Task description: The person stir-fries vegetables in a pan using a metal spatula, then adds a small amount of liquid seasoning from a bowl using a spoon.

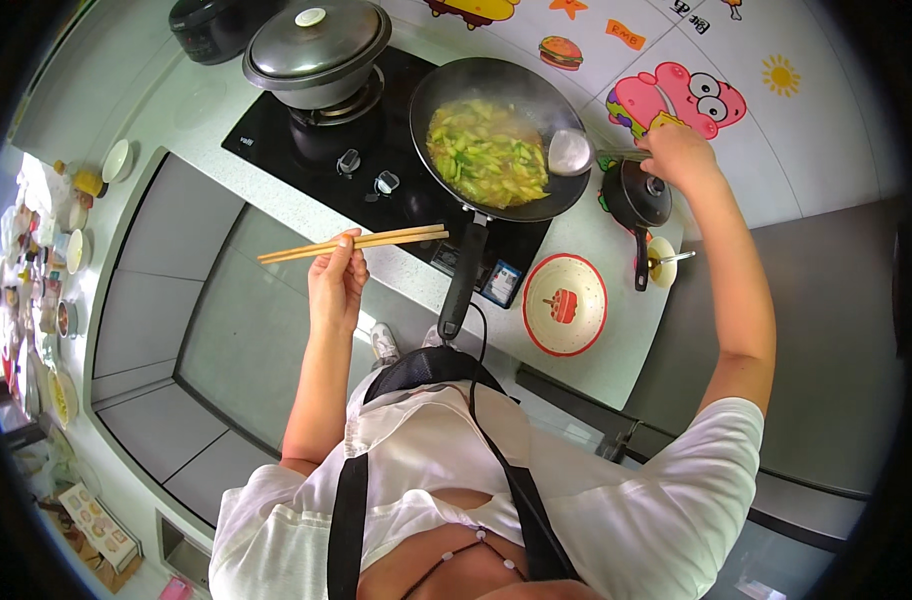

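My left hand holds a pair of wooden chopsticks level, in front of the counter edge, tips pointing right toward the wok handle. My right hand grips the handle of a metal ladle whose bowl hangs over the right rim of the black wok. The wok sits on the black gas hob and is full of green and pale chopped vegetables.
A lidded steel pot stands on the left burner. A round plate with a red rim, a small black lidded pan and a small bowl with a spoon rest on the counter to the right. Jars and dishes crowd the far left counter.
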A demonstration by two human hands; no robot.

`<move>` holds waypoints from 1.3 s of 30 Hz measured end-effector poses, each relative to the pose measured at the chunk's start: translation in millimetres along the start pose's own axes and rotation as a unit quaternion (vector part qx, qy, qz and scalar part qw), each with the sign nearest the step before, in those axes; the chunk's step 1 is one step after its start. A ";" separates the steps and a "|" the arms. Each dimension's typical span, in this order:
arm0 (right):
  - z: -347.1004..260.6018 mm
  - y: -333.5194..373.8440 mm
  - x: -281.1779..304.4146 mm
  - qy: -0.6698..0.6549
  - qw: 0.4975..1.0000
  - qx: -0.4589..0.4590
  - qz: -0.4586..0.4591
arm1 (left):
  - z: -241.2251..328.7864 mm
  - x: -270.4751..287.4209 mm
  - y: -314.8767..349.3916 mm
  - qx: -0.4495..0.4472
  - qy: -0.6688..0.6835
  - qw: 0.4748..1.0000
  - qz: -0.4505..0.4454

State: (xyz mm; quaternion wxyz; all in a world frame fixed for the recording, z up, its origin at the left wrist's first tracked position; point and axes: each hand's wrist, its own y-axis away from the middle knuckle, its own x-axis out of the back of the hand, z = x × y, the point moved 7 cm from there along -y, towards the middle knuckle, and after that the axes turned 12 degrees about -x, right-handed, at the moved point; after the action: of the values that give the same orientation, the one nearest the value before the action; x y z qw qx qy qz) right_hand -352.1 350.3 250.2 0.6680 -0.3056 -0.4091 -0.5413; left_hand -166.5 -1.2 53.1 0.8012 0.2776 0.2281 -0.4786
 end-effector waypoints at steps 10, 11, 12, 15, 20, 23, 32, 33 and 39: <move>-5.7 3.8 -92.6 -0.413 0.837 -0.109 -0.342 | 5.9 12.1 -2.2 0.001 0.006 1.000 0.006; -13.6 -1.9 -83.2 -0.408 0.865 -0.083 -0.282 | 6.1 11.5 -3.0 0.000 0.004 1.000 0.003; -21.7 -5.0 -73.9 -0.400 0.887 -0.057 -0.222 | 5.4 9.9 -3.7 0.003 0.005 1.000 -0.001; -39.6 -5.4 -24.6 -0.308 0.947 -0.038 -0.088 | 7.1 5.5 -5.2 0.002 0.007 1.000 -0.005; -47.9 0.6 38.2 -0.244 0.969 -0.024 -0.009 | 5.3 7.2 -6.9 0.002 0.013 1.000 -0.004; -64.9 0.4 41.9 -0.226 0.974 -0.001 -0.013 | 2.2 8.1 -5.9 0.009 0.004 1.000 -0.001; -47.4 4.0 -25.6 -0.219 0.971 -0.069 -0.069 | -3.0 1.1 -9.8 0.012 -0.007 1.000 -0.016; -35.5 6.6 -28.5 -0.224 0.970 -0.063 -0.069 | -3.6 -1.4 -10.2 0.013 -0.008 1.000 -0.015; 14.3 26.4 3.7 -0.176 0.972 -0.142 -0.068 | -9.2 -6.6 -17.5 0.012 0.002 1.000 -0.014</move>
State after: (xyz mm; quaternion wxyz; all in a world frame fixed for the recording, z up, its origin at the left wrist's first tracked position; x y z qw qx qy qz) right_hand -329.2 366.7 261.3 0.4972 -0.4593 -0.4590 -0.5754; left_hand -185.9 2.4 46.5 0.7903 0.2854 0.2277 -0.4920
